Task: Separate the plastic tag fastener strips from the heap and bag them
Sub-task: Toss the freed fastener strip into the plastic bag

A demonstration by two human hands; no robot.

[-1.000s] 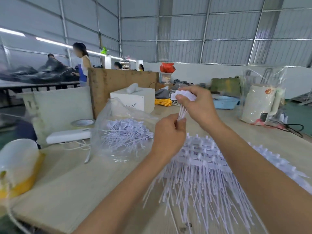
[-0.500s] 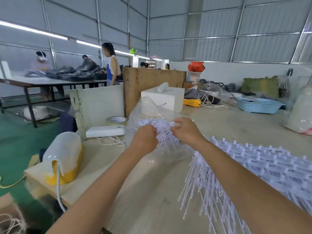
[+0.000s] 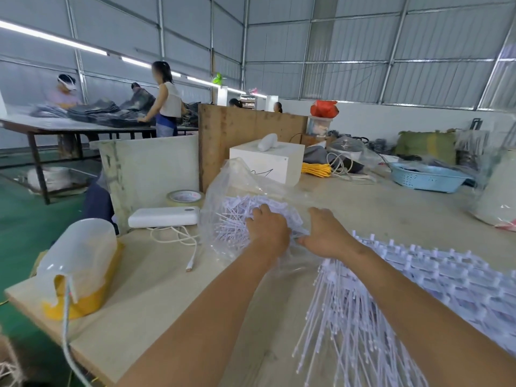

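Bare tabletop (image 3: pixel 156 297) is lying open nearside of the bag (image 3: pixel 237 191), while a power bank (image 3: pixel 164 217), tape roll (image 3: pixel 185 197) and heap (image 3: pixel 418 289) are crowding its flanks.

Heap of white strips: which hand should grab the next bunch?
Probably the right hand: it rests beside the heap, while the left hand is over the strips in the clear bag.

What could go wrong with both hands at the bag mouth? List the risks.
1. The clear bag is limp and lies on its side, so bagged strips might slide back out past the left hand.
2. The right hand and forearm pass over the heap; its long filaments may snag and drag.
3. The charging cable lies beside the bag and could tangle.
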